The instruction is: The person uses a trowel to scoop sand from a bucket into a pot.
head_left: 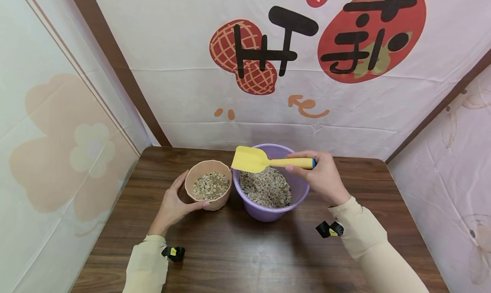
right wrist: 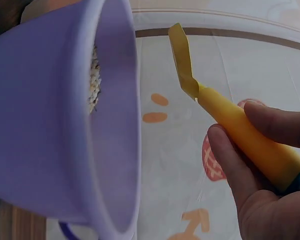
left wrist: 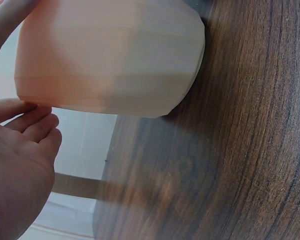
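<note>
A yellow toy shovel (head_left: 251,159) is held level by its handle in my right hand (head_left: 323,173), over the far rim of a purple bucket (head_left: 264,214). Pale, speckled gravel (head_left: 266,188) lies inside the bucket. To its left stands a peach faceted flowerpot (head_left: 216,204) with a shallower layer of the same gravel (head_left: 211,186). My left hand (head_left: 174,205) grips the pot from the left, thumb at the near rim and fingers along the far side. In the right wrist view the shovel's blade (right wrist: 182,60) is seen edge-on, beyond the bucket's rim.
Both containers stand side by side towards the back of a dark wooden table (head_left: 245,259). A white printed cloth (head_left: 184,92) hangs right behind it, with more cloth at the left and right sides. Each wrist carries a small black camera (head_left: 174,253).
</note>
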